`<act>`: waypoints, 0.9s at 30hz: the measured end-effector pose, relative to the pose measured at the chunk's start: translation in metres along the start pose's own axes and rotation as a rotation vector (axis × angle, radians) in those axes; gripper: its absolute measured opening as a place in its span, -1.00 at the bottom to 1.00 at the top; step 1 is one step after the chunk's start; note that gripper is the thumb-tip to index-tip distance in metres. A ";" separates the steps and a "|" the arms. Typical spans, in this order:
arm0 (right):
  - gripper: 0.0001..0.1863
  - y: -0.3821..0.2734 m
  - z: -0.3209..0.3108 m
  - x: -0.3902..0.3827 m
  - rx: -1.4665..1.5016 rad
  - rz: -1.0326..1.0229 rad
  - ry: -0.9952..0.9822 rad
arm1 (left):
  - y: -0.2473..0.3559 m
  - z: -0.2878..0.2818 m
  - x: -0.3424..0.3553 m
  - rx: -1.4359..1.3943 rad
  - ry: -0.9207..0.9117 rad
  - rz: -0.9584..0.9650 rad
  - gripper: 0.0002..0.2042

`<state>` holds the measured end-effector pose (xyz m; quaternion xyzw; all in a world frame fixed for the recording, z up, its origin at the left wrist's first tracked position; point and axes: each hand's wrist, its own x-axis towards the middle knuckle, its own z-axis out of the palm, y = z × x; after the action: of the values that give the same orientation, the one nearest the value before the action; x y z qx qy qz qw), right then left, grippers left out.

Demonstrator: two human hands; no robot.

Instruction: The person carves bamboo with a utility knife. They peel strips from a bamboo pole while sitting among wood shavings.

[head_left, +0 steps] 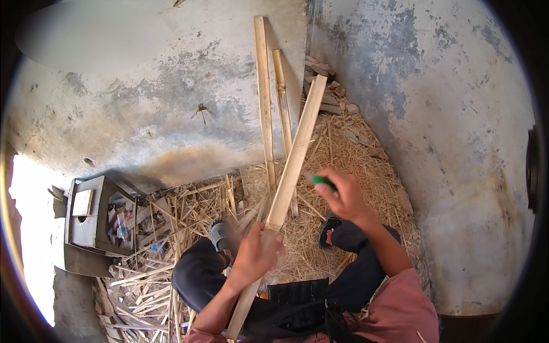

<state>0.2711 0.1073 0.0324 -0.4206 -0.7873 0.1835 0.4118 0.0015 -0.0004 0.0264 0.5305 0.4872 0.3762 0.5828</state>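
Head view: my left grip [255, 256] clasps a pale strip [295, 163], likely light, stiff, best held mid-length; right grip [346, 196] clutches a green handle [324, 182].

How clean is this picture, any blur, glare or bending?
In the head view, the left hand is motion-blurred, while the upper part of the split bamboo strip looks fairly sharp; in the head view, glare whites out the opening at left; in the head view, a hazy oval veils the upper-left wall, and the fisheye rim is dark.
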 end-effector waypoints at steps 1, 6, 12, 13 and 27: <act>-0.69 -0.008 0.005 -0.003 0.003 -0.022 -0.052 | 0.000 -0.001 0.001 0.015 0.013 0.009 -0.72; -0.68 -0.022 0.030 -0.015 -0.054 -0.195 -0.204 | -0.008 -0.003 0.005 0.123 0.087 0.073 -0.67; -0.69 -0.028 0.039 -0.020 -0.032 -0.216 -0.176 | -0.013 -0.004 0.008 0.101 0.111 0.111 -0.68; -0.69 -0.029 0.039 -0.020 -0.036 -0.227 -0.167 | -0.011 -0.004 0.008 0.091 0.113 0.098 -0.69; -0.72 -0.041 0.045 -0.024 -0.169 -0.240 -0.082 | -0.018 0.003 0.011 0.524 0.421 0.328 -0.68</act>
<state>0.2211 0.0662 0.0199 -0.3488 -0.8607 0.0827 0.3615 0.0055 0.0070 0.0063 0.6438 0.5846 0.4281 0.2462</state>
